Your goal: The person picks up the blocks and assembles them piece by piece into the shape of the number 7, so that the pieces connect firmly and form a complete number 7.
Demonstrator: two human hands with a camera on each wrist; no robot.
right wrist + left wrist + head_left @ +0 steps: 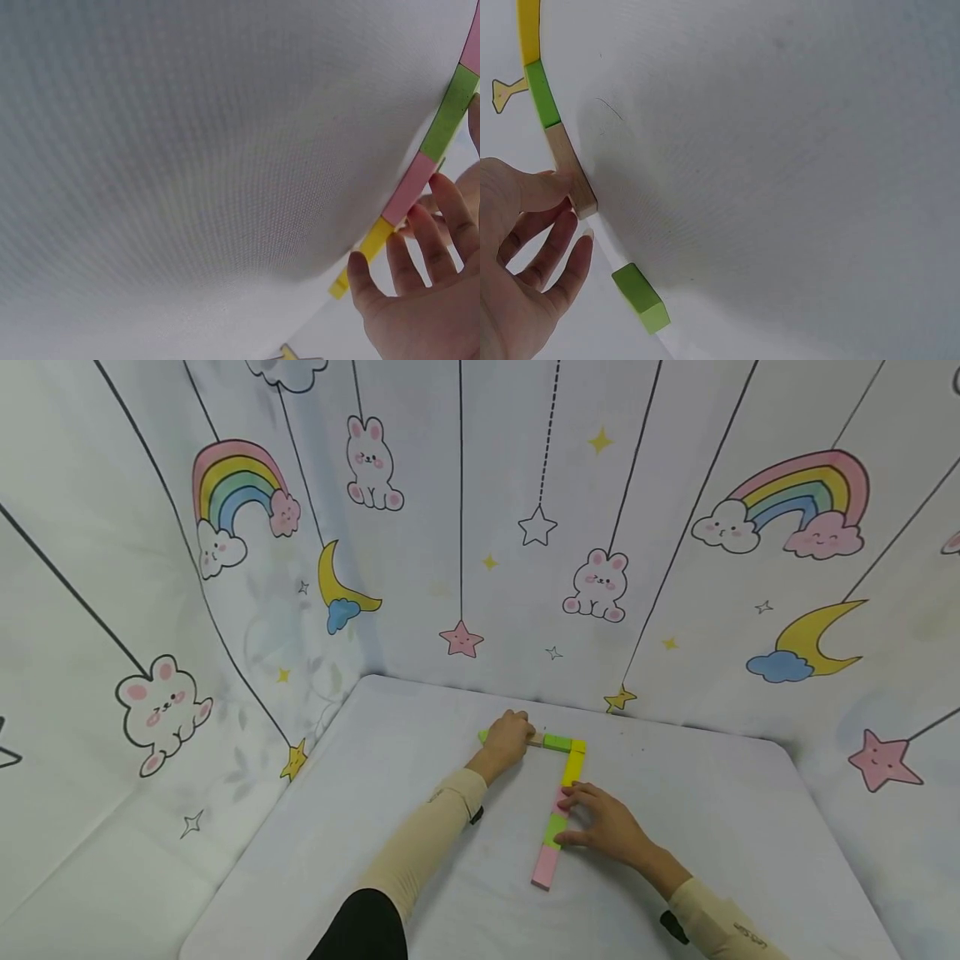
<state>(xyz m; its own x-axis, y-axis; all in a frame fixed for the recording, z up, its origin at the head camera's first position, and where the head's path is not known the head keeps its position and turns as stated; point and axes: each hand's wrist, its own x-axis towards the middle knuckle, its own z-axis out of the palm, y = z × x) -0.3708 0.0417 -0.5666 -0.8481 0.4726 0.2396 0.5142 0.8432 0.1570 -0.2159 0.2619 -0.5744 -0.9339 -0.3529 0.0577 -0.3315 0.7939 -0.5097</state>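
My left hand [508, 743] is at the far left end of a bent line of blocks, pinching a plain wooden block [574, 169] with thumb and finger. That block's far end meets a green block [543, 94]. Apart from the line, past the wooden block, lies a loose green block [637, 296]. My right hand [611, 828] lies along the line's right side, fingers spread. Its fingertips touch or nearly touch the pink block [409, 186] and yellow block [376, 238], and its thumb is by another green block [450, 111].
A short yellow piece [578, 746] sits at the corner of the line. The near end is a pink block [545, 867]. All lie on a white-covered table [712, 810], with a cloth printed with rabbits, stars and rainbows [465, 568] behind.
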